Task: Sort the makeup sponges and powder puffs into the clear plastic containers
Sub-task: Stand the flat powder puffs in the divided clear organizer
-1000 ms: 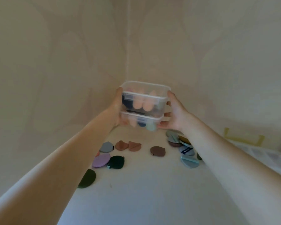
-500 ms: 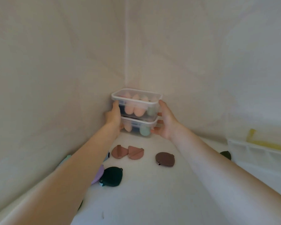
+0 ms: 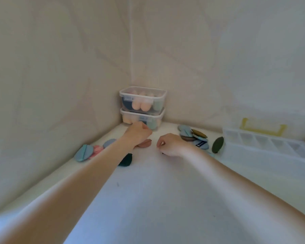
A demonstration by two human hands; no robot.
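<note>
Two lidded clear containers stand stacked in the corner, the upper container (image 3: 143, 100) on the lower container (image 3: 142, 118), both holding peach, green and dark sponges. My left hand (image 3: 137, 133) hovers just in front of them with curled fingers, nothing visible in it, above a terracotta puff (image 3: 146, 143). My right hand (image 3: 169, 144) is curled low over the table; a dark edge shows under it, and I cannot tell if it grips anything. Loose puffs lie around: blue-grey puff (image 3: 83, 153), pink puff (image 3: 97, 149), dark green puff (image 3: 126, 160).
A pile of blue, brown and mustard puffs (image 3: 195, 138) and an olive puff (image 3: 217, 144) lie right of my right hand. A white divided organiser (image 3: 268, 146) stands at the right, a yellow frame (image 3: 262, 127) behind it. Cloth walls close the corner.
Both hands have let go of the stacked containers, which now stand in the corner, and have drawn back and down towards the loose puffs.
</note>
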